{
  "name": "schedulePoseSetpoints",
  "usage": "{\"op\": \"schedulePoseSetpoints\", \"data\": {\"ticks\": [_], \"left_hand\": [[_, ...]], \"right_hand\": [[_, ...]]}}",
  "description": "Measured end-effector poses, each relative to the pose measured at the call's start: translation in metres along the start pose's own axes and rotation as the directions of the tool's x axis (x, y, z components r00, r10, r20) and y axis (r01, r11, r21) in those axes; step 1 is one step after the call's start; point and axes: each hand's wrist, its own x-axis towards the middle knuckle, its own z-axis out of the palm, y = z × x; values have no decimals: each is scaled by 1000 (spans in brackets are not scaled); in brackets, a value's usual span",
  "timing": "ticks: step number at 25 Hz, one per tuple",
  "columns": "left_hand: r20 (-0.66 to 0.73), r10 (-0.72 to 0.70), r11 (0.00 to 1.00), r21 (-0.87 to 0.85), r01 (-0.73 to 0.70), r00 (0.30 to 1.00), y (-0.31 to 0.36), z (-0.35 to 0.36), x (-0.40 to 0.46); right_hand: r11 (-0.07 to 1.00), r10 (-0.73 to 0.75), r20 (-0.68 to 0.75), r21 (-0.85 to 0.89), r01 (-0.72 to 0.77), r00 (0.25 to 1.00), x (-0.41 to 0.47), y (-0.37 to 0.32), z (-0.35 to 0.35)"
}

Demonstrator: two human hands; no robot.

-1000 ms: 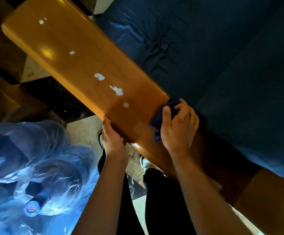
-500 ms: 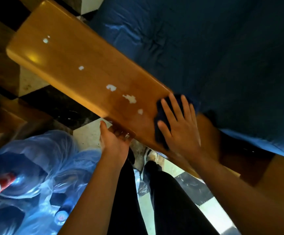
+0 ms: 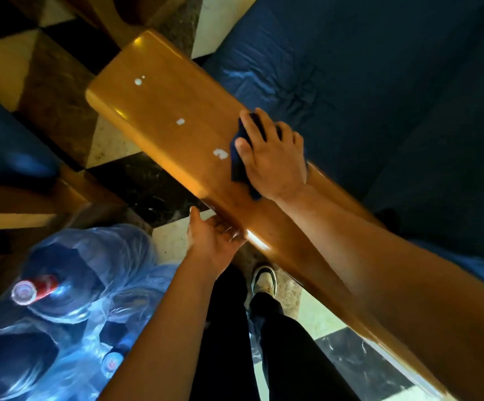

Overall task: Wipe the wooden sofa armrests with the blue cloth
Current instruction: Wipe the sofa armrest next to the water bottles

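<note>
The wooden sofa armrest (image 3: pixel 159 111) runs diagonally from the upper left to the lower right, glossy, with three white spots on it. My right hand (image 3: pixel 272 157) lies flat on the dark blue cloth (image 3: pixel 236 166) and presses it onto the armrest's top, just right of the nearest white spot (image 3: pixel 220 153). Most of the cloth is hidden under the palm. My left hand (image 3: pixel 212 235) holds the armrest's near side edge, with its fingers curled against the wood.
The blue sofa cushion (image 3: pixel 379 96) fills the right side. Large water bottles in plastic wrap (image 3: pixel 61 299) stand on the tiled floor at the lower left. My legs and a shoe (image 3: pixel 264 282) are below the armrest.
My right hand has slid the cloth farther along the armrest toward its far end, passing over two white spots. My left hand stays at the near edge.
</note>
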Motion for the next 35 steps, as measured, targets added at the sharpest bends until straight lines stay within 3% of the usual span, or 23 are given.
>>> {"op": "schedulePoseSetpoints", "data": {"ticks": [4, 6, 8, 10, 13, 14, 16, 18, 19, 23, 25, 28, 32, 35], "left_hand": [[2, 55, 998, -2, -55, 998, 18, -7, 0], [-3, 78, 997, -12, -78, 997, 34, -11, 2], [3, 95, 995, 9, -95, 995, 48, -11, 1], [-17, 139, 990, 27, -138, 990, 60, -8, 2], [-37, 242, 970, 48, -240, 970, 81, -7, 2], [-42, 274, 961, 51, -271, 961, 92, -8, 4], [-52, 327, 942, 97, -321, 944, 113, -11, 8], [-64, 319, 945, 103, -311, 946, 123, -12, 10], [-69, 304, 950, 99, -296, 950, 125, -7, 10], [-130, 277, 959, 93, -267, 952, 121, 10, 13], [-150, 281, 959, 95, -269, 948, 124, 10, 15], [-174, 278, 959, 114, -261, 945, 133, 7, 18], [-175, 316, 941, 183, -285, 932, 162, -8, 25], [-167, 342, 934, 165, -316, 925, 195, -12, 25]], "right_hand": [[920, -386, 63, -51, 389, 920, -70, -25, 14], [874, -476, 89, -65, 482, 875, -109, -1, 17], [922, -376, 86, -65, 382, 922, -118, 29, 9], [984, -163, 53, -67, 166, 985, -81, 33, 2], [996, 91, 35, 5, -91, 995, 8, -31, -2], [998, 68, 36, 13, -68, 997, 26, -58, 3], [987, -158, -30, -23, 157, 987, 18, -85, 20], [926, -371, -2, -81, 370, 929, -45, -72, 31], [910, -401, 23, -105, 401, 916, -81, -50, 31], [959, -210, 75, -177, 220, 975, -194, 46, 19], [970, -133, 69, -196, 144, 989, -200, 48, 18], [966, -185, 94, -166, 199, 978, -144, -5, 23], [962, -257, 46, -78, 260, 965, -7, -109, 26], [962, -261, 75, -60, 266, 962, 26, -127, 25]]}}
